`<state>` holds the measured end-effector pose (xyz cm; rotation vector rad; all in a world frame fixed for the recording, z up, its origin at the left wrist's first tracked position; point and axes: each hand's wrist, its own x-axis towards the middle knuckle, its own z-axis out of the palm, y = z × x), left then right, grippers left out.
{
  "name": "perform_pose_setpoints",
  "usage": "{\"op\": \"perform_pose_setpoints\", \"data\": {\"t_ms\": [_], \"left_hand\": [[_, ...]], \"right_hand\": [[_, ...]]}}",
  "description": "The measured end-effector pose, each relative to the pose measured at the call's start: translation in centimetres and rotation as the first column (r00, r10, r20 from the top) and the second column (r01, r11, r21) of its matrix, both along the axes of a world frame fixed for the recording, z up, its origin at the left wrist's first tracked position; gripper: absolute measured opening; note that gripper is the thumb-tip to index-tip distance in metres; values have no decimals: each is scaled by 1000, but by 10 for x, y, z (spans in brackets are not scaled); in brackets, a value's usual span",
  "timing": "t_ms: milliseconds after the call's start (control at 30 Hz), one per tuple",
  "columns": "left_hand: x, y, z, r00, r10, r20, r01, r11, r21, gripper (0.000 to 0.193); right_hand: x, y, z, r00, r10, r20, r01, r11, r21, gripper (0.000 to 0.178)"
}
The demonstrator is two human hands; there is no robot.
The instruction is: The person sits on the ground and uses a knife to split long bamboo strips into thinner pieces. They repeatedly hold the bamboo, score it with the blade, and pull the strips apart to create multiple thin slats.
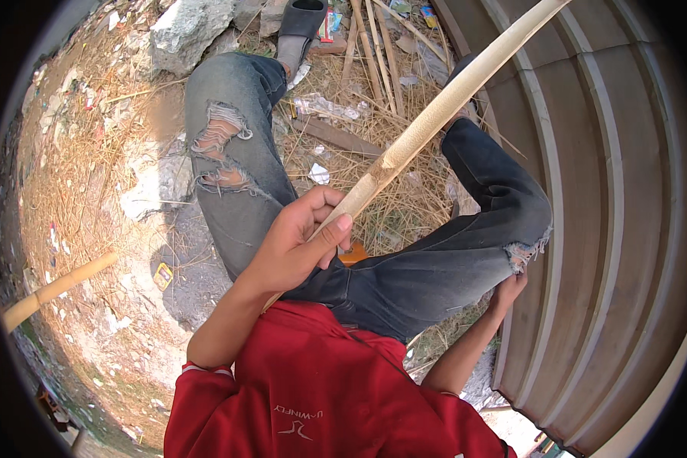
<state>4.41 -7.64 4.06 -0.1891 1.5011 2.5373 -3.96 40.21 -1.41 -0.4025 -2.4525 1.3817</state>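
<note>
A long split bamboo strip (427, 126) slants from my lap up to the top right, its pale face showing and a node partway along. My left hand (305, 237) is closed round its lower part, thumb lying along the near face. The strip's lower end passes behind my left wrist and is mostly hidden. Over on the right, my right hand (511, 290) rests against the underside of my bent right knee, by the torn denim. The fingers there are largely hidden behind the leg, and no held thing shows.
A brown corrugated metal sheet (588, 191) stands close on my right. Rubble (191, 34) lies beyond my left knee, and several thin bamboo pieces (374, 57) lie between my feet. Dry straw and litter cover the ground. A bamboo pole (61, 286) juts in at left.
</note>
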Motion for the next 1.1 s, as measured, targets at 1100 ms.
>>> {"op": "perform_pose_setpoints", "data": {"t_ms": [1100], "left_hand": [[-78, 95, 26, 984, 174, 26, -164, 959, -229, 26]], "right_hand": [[-141, -141, 150, 658, 717, -232, -731, 681, 32, 26]]}}
